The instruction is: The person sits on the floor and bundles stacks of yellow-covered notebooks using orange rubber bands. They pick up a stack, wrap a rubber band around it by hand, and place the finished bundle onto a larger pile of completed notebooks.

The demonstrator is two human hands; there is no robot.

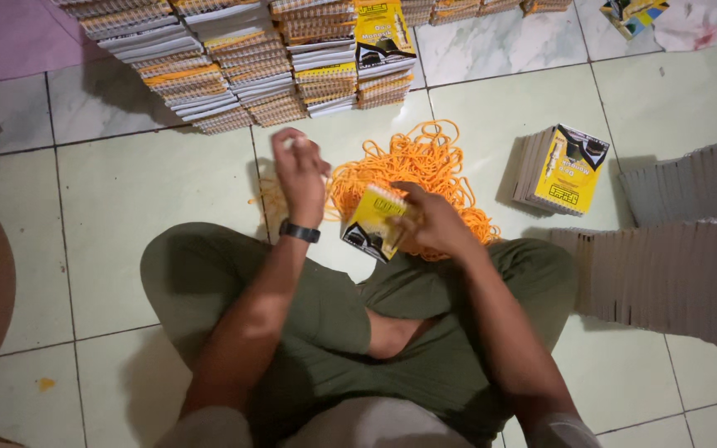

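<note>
From my feed, the body below the camera wears olive-green trousers (325, 332), loose in the leg, the cloth creased and bunched at the knees and folded deeply across the lap. On the left wrist I see a black wristband (299, 231), a narrow dark strap; it could be a watch or a fitness tracker, but its face is too small for me to tell. Both forearms are bare, with no sleeves reaching them. At the bottom edge I see a pale grey-beige garment (367, 425), probably the shirt front, blurred and partly cut off by the frame.
</note>
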